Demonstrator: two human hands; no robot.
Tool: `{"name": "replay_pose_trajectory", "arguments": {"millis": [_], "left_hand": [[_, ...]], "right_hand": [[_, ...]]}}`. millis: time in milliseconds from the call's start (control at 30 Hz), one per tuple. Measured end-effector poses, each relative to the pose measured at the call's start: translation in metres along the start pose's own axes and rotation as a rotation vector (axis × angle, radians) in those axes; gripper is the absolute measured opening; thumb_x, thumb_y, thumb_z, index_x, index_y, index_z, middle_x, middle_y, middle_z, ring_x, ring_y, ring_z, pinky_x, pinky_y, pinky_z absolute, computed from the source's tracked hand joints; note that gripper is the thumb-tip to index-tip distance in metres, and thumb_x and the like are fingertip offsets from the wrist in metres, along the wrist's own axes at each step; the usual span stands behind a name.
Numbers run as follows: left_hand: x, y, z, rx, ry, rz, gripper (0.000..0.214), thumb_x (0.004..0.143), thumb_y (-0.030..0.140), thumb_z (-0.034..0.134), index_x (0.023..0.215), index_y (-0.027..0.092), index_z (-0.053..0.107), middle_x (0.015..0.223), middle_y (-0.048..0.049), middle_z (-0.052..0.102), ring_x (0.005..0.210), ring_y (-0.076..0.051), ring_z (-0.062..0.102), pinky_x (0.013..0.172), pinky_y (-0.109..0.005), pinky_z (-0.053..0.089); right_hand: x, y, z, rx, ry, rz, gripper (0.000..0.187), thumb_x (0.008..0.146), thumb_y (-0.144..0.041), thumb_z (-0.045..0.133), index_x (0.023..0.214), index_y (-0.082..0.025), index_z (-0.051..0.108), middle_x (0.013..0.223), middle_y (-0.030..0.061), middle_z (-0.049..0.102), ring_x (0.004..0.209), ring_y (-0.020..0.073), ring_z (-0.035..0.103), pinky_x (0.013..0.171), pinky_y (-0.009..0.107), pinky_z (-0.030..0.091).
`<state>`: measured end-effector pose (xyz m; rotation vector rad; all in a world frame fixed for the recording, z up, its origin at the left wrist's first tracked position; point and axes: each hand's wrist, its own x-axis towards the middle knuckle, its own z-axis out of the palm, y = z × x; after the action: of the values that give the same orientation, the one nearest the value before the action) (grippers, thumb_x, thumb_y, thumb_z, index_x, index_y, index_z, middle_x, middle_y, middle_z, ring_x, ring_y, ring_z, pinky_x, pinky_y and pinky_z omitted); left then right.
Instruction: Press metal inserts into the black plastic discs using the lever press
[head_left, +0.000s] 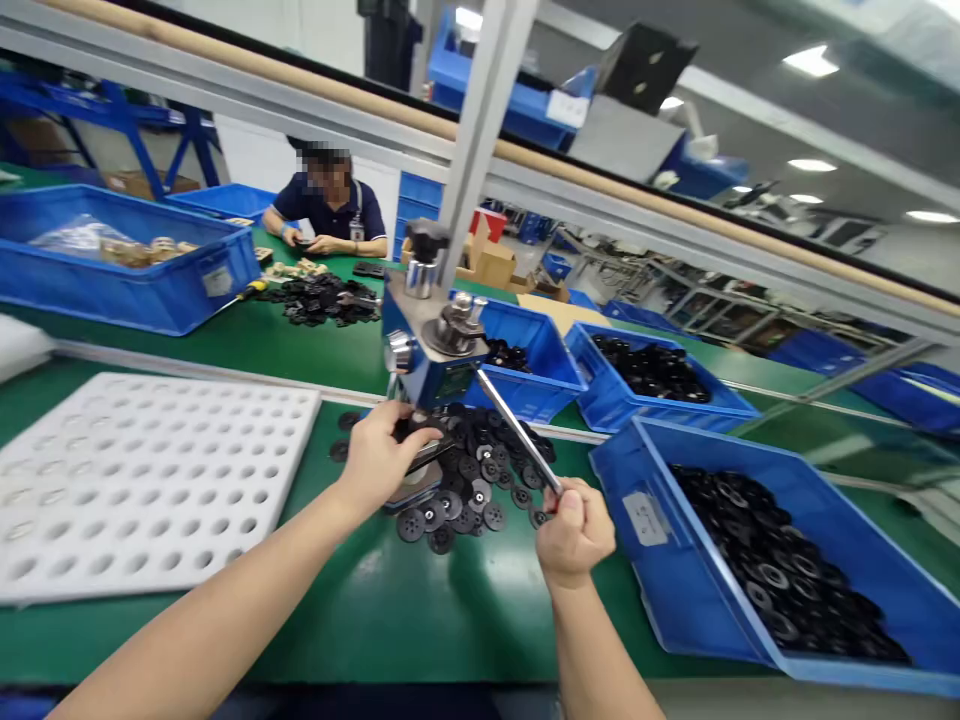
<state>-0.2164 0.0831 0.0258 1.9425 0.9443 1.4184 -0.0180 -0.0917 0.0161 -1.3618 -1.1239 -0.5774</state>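
Note:
A blue hand-operated bench press (431, 345) stands on the green bench in front of me. My right hand (576, 528) is wrapped around the end of its long metal lever (517, 430), which slopes down toward me. At the press's base, my left hand (386, 450) pinches a dark part (424, 440) under the press head; fingers and press partly hide its shape. Round black discs (472, 480), some with metal centres, lie heaped around the base and to its right.
On the left lies a white foam tray (150, 480) with rows of round holes. A blue bin (750, 560) of black rings stands at right, with more blue bins (652, 375) behind. Across the bench a person (334, 210) sits by a pile of black parts (322, 297).

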Motion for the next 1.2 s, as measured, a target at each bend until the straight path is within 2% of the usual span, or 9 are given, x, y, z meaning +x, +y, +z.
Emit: {"name": "replay_pose_trajectory", "arguments": {"millis": [67,267,367,467,600,733,867,1033,1200], "left_hand": [[-0.001,0.0,-0.006,-0.033,-0.063,0.006,0.026,0.079,0.043,0.074,0.086,0.02,0.065,0.081,-0.0021,0.07,0.072,-0.019,0.061,0.068,-0.029,0.044],[-0.004,0.012,-0.027,-0.091,-0.213,0.01,0.027,0.09,0.041,0.056,0.096,0.018,0.068,0.092,-0.0072,0.075,0.08,-0.021,0.066,0.072,-0.031,0.048],[-0.005,0.015,-0.028,-0.111,-0.184,-0.068,0.029,0.088,0.042,0.058,0.099,0.018,0.069,0.095,-0.0072,0.077,0.081,-0.022,0.068,0.074,-0.032,0.05],[-0.009,0.015,-0.027,-0.107,-0.137,-0.111,0.03,0.085,0.043,0.063,0.102,0.019,0.07,0.097,-0.0062,0.078,0.084,-0.023,0.07,0.076,-0.033,0.052],[-0.013,0.013,-0.028,-0.13,-0.115,-0.132,0.031,0.082,0.042,0.067,0.105,0.022,0.071,0.101,-0.005,0.078,0.093,-0.025,0.071,0.083,-0.035,0.054],[-0.014,0.016,-0.029,-0.185,-0.079,-0.152,0.032,0.079,0.042,0.07,0.103,0.02,0.072,0.1,-0.0061,0.079,0.093,-0.026,0.072,0.086,-0.037,0.055],[-0.014,0.02,-0.029,-0.201,-0.048,-0.165,0.028,0.076,0.039,0.071,0.096,0.02,0.073,0.097,-0.0061,0.079,0.091,-0.025,0.073,0.084,-0.037,0.056],[-0.013,0.016,-0.027,-0.21,-0.053,-0.148,0.026,0.079,0.038,0.068,0.097,0.018,0.071,0.097,-0.0062,0.078,0.091,-0.024,0.07,0.088,-0.037,0.053],[-0.002,0.02,-0.035,-0.099,-0.059,-0.078,0.021,0.078,0.038,0.068,0.085,0.018,0.07,0.086,-0.0047,0.073,0.084,-0.021,0.065,0.082,-0.035,0.052]], "right_hand": [[0.004,-0.01,0.002,0.05,0.008,-0.039,0.021,0.094,-0.021,0.045,0.083,-0.017,0.062,0.059,-0.0019,0.053,0.055,0.013,0.054,0.053,0.028,0.045],[0.027,-0.044,-0.008,0.074,-0.118,-0.036,0.028,0.094,-0.018,0.048,0.07,-0.018,0.061,0.061,0.0002,0.06,0.056,0.0121,0.058,0.053,0.026,0.047],[0.026,-0.042,-0.009,0.188,-0.138,0.07,0.027,0.093,-0.021,0.052,0.068,-0.018,0.061,0.063,0.001,0.062,0.061,0.0145,0.061,0.058,0.029,0.051],[0.013,-0.034,-0.001,0.282,-0.107,0.159,0.029,0.095,-0.023,0.05,0.068,-0.018,0.06,0.059,-0.0006,0.056,0.056,0.0139,0.058,0.054,0.028,0.047],[-0.001,-0.028,0.011,0.265,0.047,0.105,0.025,0.093,-0.023,0.05,0.07,-0.019,0.059,0.053,-0.0025,0.047,0.05,0.0132,0.05,0.049,0.028,0.042],[-0.004,-0.027,0.015,0.205,0.116,0.075,0.022,0.089,-0.022,0.051,0.069,-0.02,0.06,0.053,-0.0013,0.048,0.055,0.0174,0.057,0.055,0.033,0.049],[-0.006,-0.023,0.016,0.164,0.179,0.028,0.016,0.085,-0.023,0.053,0.073,-0.02,0.062,0.056,-0.0007,0.052,0.054,0.0179,0.059,0.054,0.034,0.052],[-0.003,-0.023,0.017,0.053,0.116,-0.008,0.017,0.086,-0.023,0.052,0.071,-0.02,0.058,0.058,-0.0005,0.056,0.054,0.0152,0.058,0.054,0.03,0.051],[0.02,-0.055,0.011,0.043,0.054,-0.032,0.026,0.091,-0.023,0.049,0.066,-0.019,0.054,0.051,-0.0026,0.05,0.044,0.0104,0.049,0.042,0.023,0.04]]}}
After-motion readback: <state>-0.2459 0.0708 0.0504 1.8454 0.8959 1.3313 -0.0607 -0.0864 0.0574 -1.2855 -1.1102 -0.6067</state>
